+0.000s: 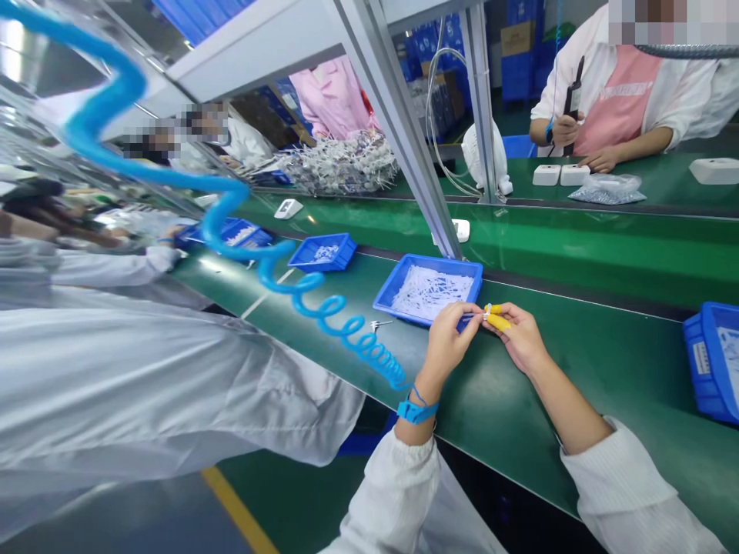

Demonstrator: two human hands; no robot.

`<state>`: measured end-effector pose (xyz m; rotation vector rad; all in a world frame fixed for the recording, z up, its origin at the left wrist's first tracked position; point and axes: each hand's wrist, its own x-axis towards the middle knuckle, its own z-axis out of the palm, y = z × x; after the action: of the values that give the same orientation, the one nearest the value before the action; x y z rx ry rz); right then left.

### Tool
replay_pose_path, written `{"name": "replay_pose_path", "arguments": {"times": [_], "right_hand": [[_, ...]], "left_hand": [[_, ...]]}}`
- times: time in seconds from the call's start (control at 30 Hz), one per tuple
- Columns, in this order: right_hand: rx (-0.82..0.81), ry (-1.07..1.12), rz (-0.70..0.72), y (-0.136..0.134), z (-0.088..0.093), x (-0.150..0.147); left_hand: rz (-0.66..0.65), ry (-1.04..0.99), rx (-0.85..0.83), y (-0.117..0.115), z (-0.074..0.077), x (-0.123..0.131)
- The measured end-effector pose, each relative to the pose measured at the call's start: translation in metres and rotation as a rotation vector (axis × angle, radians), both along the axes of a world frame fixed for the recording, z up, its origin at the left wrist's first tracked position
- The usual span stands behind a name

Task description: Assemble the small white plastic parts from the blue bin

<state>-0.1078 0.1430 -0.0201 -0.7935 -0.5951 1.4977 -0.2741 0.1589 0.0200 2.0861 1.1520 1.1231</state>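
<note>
My left hand (447, 338) pinches the thin end of a small white part (488, 312) over the green bench. Yellow covers sit on the thumb and forefinger of my right hand (523, 337), which close on the other end of that part. The part is too small to make out its kind. Just beyond my hands stands a blue tray (386, 304) holding many thin white pieces (430, 288). To the left, a small white piece with a thin stem (378, 326) lies on the bench.
A coiled blue cord (329, 308) runs from upper left to the blue strap (416, 410) on my left wrist. Another blue tray (701, 369) stands right, a smaller blue tray (340, 252) farther left. A metal post (398, 123) rises behind. Co-workers sit left and across.
</note>
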Motion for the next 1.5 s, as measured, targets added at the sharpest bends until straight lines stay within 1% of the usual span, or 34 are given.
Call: {"name": "replay_pose_path", "arguments": {"times": [0.23, 0.47, 0.7, 0.9, 1.03, 1.13, 1.27, 1.4, 1.5], "right_hand": [[0.000, 0.003, 0.000, 0.000, -0.002, -0.002], [-0.003, 0.020, -0.009, -0.001, 0.002, -0.002], [0.015, -0.020, -0.023, -0.001, -0.005, -0.003], [0.037, -0.065, -0.072, 0.000, -0.009, -0.003], [0.051, -0.136, -0.084, -0.004, -0.007, -0.002], [0.047, -0.174, -0.141, -0.008, -0.008, -0.001], [0.027, -0.153, -0.189, -0.006, -0.016, 0.002], [0.041, -0.133, -0.194, -0.002, -0.019, 0.004], [0.035, -0.159, -0.171, -0.002, -0.018, 0.005]], "left_hand": [[0.033, 0.043, 0.024, -0.001, -0.003, 0.000], [0.004, 0.061, 0.045, 0.001, -0.004, -0.001], [-0.011, 0.080, 0.058, 0.003, -0.007, -0.001], [0.000, 0.071, 0.074, 0.007, -0.016, 0.001], [0.019, 0.106, 0.076, 0.005, -0.013, 0.004], [0.005, 0.120, 0.068, 0.002, -0.011, 0.006], [0.003, 0.150, 0.044, 0.006, -0.017, 0.005], [-0.015, 0.089, 0.034, 0.010, -0.025, 0.003], [-0.023, 0.062, -0.004, 0.012, -0.023, 0.002]]}}
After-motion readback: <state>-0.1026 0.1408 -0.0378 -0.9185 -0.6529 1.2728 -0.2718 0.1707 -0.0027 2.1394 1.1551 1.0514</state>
